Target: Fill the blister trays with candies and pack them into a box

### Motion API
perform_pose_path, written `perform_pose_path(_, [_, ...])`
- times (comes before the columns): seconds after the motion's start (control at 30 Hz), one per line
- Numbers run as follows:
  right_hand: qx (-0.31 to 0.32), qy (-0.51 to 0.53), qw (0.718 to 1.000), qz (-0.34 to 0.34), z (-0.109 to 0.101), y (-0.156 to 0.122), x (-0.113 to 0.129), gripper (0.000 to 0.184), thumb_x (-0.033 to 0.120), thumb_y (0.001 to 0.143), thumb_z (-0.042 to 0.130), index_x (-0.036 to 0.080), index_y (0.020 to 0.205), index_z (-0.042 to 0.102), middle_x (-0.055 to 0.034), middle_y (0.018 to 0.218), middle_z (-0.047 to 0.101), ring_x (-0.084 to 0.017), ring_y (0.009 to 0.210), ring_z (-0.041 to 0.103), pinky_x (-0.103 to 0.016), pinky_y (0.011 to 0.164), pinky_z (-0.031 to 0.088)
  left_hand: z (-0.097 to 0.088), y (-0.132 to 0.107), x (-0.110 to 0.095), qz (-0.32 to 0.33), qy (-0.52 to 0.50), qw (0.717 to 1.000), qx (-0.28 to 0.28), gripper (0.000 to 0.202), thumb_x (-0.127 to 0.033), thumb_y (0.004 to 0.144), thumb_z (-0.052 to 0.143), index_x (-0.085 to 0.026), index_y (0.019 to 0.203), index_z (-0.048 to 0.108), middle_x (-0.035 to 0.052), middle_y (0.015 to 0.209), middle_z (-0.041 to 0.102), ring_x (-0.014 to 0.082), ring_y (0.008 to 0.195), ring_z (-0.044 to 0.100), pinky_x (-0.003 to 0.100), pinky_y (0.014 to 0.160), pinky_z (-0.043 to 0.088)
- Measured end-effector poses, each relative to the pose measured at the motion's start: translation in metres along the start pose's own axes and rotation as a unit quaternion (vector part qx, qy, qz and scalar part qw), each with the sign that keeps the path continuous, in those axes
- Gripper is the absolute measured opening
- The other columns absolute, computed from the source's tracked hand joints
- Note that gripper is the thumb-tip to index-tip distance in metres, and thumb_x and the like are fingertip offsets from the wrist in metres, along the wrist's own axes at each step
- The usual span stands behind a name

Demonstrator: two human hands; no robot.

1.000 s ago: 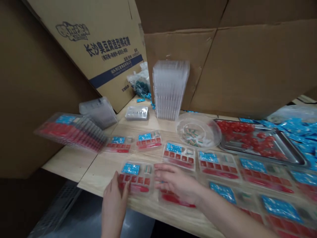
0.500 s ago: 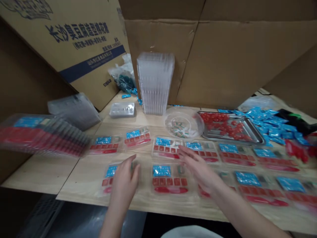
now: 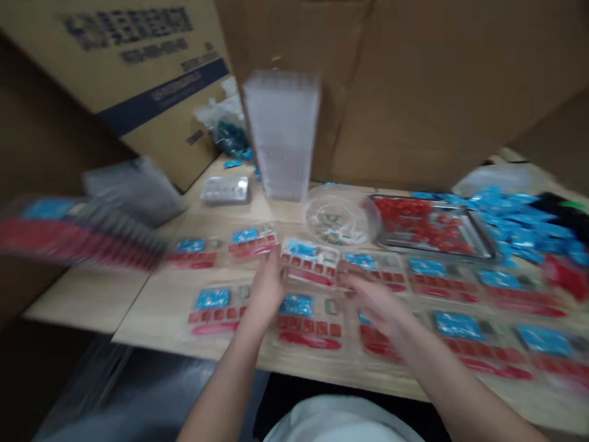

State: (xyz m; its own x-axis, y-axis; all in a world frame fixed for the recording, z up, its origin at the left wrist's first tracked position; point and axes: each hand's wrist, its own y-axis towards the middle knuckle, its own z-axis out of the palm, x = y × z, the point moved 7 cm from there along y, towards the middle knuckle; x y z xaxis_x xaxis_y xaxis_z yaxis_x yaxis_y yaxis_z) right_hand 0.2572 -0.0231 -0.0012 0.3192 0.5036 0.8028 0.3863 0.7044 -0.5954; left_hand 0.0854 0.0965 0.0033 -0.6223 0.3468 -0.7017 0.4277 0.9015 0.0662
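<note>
A clear plastic tray (image 3: 309, 263) in the back row lies between my two hands. It holds a blue packet, a row of red squares and a red, long piece along its front. My left hand (image 3: 270, 282) grips its left edge, fingertips partly hidden and blurred. At its right edge, my right hand (image 3: 365, 291) has its fingers bent against the rim. A similar filled tray (image 3: 309, 322) lies just in front, between my forearms. Another tray (image 3: 214, 313) sits to the left of my left forearm.
More filled trays extend right in two rows. Behind them stand a round tub (image 3: 341, 215) of small packets, a metal tray (image 3: 488, 242) of red pieces, a blue packet pile (image 3: 519, 224) and a tall stack of clear trays (image 3: 283, 135). Stacked filled trays (image 3: 78, 236) lean at left.
My left hand has moved right and away from me, from the front-left tray to the back-row tray's left edge. My right hand has closed in on its right edge. The view has shifted slightly.
</note>
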Motion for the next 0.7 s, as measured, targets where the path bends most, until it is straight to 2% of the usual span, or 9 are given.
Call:
perform_pose_path(0.1, [0.004, -0.009, 1.0, -0.014, 0.0, -0.011, 0.011, 0.047, 0.037, 0.066, 0.065, 0.023, 0.11, 0.059, -0.0075, 0.116, 0.064, -0.026, 0.109, 0.058, -0.031, 0.071, 0.051, -0.025, -0.005, -0.006, -0.021, -0.001, 0.999, -0.034, 0.048, -0.017, 0.083, 0.052, -0.014, 0.13, 0.045, 0.0173, 0.122, 0.053, 0.0271, 0.111, 0.054, 0.043, 0.096, 0.043])
perform_pose_path(0.17, [0.032, -0.012, 0.999, -0.018, 0.016, -0.018, 0.014, 0.052, 0.04, 0.066, 0.065, 0.025, 0.115, 0.056, -0.0072, 0.123, 0.061, -0.027, 0.115, 0.055, -0.032, 0.071, 0.052, -0.052, -0.018, 0.003, -0.04, 0.004, 0.997, -0.064, 0.045, -0.02, 0.083, 0.053, -0.016, 0.128, 0.049, 0.0145, 0.117, 0.055, 0.0255, 0.106, 0.056, 0.042, 0.093, 0.046])
perform_pose_path(0.27, [0.133, -0.022, 0.991, -0.015, 0.071, -0.03, 0.006, 0.05, 0.037, 0.068, 0.064, 0.027, 0.117, 0.056, -0.0057, 0.125, 0.06, -0.026, 0.119, 0.052, -0.033, 0.08, 0.05, -0.097, -0.056, 0.041, -0.088, 0.0, 0.99, -0.109, 0.044, -0.026, 0.082, 0.055, -0.018, 0.124, 0.052, 0.0117, 0.115, 0.056, 0.0228, 0.103, 0.058, 0.04, 0.091, 0.047])
perform_pose_path(0.37, [0.245, -0.043, 0.968, -0.004, 0.137, -0.038, -0.012, 0.048, 0.028, 0.071, 0.058, 0.026, 0.119, 0.055, -0.0049, 0.123, 0.061, -0.024, 0.115, 0.055, -0.036, 0.089, 0.046, -0.131, -0.096, 0.098, -0.168, -0.006, 0.977, -0.132, 0.053, -0.038, 0.079, 0.056, -0.015, 0.126, 0.051, 0.0126, 0.116, 0.056, 0.0222, 0.098, 0.061, 0.038, 0.086, 0.051])
perform_pose_path(0.43, [0.285, -0.05, 0.957, -0.012, 0.169, -0.039, -0.023, 0.049, 0.022, 0.072, 0.054, 0.025, 0.121, 0.053, -0.0045, 0.119, 0.063, -0.022, 0.109, 0.058, -0.037, 0.092, 0.045, -0.141, -0.114, 0.131, -0.204, 0.001, 0.971, -0.122, 0.059, -0.046, 0.076, 0.056, -0.013, 0.125, 0.051, 0.0139, 0.114, 0.058, 0.0252, 0.1, 0.06, 0.04, 0.084, 0.052])
perform_pose_path(0.5, [0.287, -0.05, 0.956, -0.038, 0.186, -0.038, -0.031, 0.049, 0.019, 0.072, 0.053, 0.023, 0.121, 0.052, -0.0041, 0.112, 0.065, -0.02, 0.104, 0.06, -0.036, 0.093, 0.044, -0.141, -0.125, 0.152, -0.224, 0.018, 0.969, -0.104, 0.064, -0.053, 0.073, 0.055, -0.012, 0.123, 0.053, 0.0159, 0.116, 0.059, 0.0299, 0.106, 0.058, 0.043, 0.082, 0.053])
perform_pose_path(0.6, [0.259, -0.047, 0.964, -0.044, 0.193, -0.037, -0.042, 0.051, 0.019, 0.07, 0.054, 0.02, 0.122, 0.051, -0.0044, 0.104, 0.066, -0.02, 0.1, 0.061, -0.035, 0.091, 0.044, -0.133, -0.132, 0.171, -0.242, 0.025, 0.965, -0.097, 0.071, -0.06, 0.073, 0.05, -0.013, 0.126, 0.051, 0.0166, 0.125, 0.056, 0.0333, 0.113, 0.055, 0.046, 0.087, 0.052])
perform_pose_path(0.7, [0.237, -0.05, 0.97, -0.033, 0.195, -0.032, -0.054, 0.058, 0.023, 0.068, 0.059, 0.019, 0.125, 0.048, -0.0045, 0.104, 0.066, -0.023, 0.099, 0.061, -0.037, 0.088, 0.045, -0.13, -0.134, 0.178, -0.226, 0.044, 0.967, -0.111, 0.072, -0.063, 0.075, 0.046, -0.019, 0.133, 0.046, 0.0106, 0.125, 0.06, 0.0299, 0.112, 0.059, 0.044, 0.094, 0.049])
